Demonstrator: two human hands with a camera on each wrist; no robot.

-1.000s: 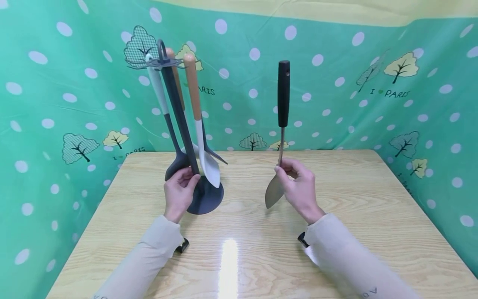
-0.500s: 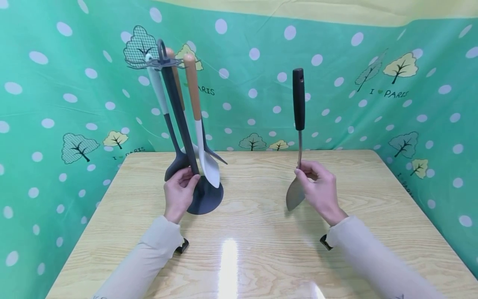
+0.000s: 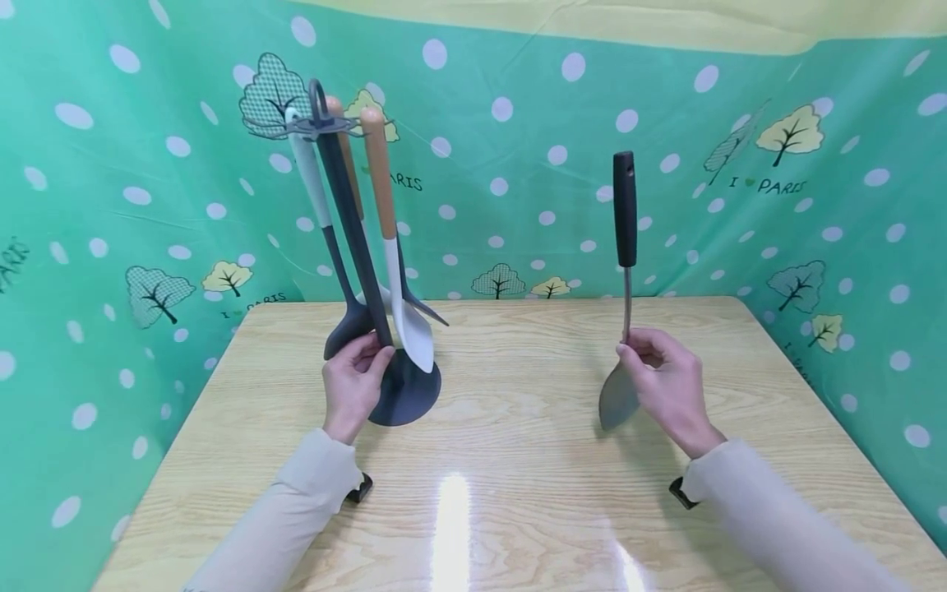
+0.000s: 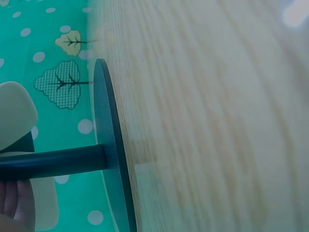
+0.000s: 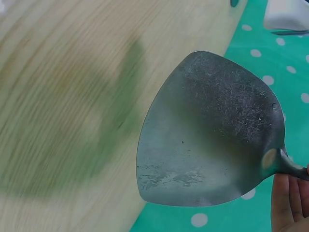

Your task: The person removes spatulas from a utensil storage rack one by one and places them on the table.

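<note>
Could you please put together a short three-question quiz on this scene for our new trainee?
1. True or false: the metal spatula hangs on the utensil stand.
2. Which hand grips the stand's pole: A) left hand B) right hand?
3. Fill in: the spatula's black handle points ____.

Key: 1. False; the right hand holds it upright, apart from the stand. 2. A. 3. Up.
</note>
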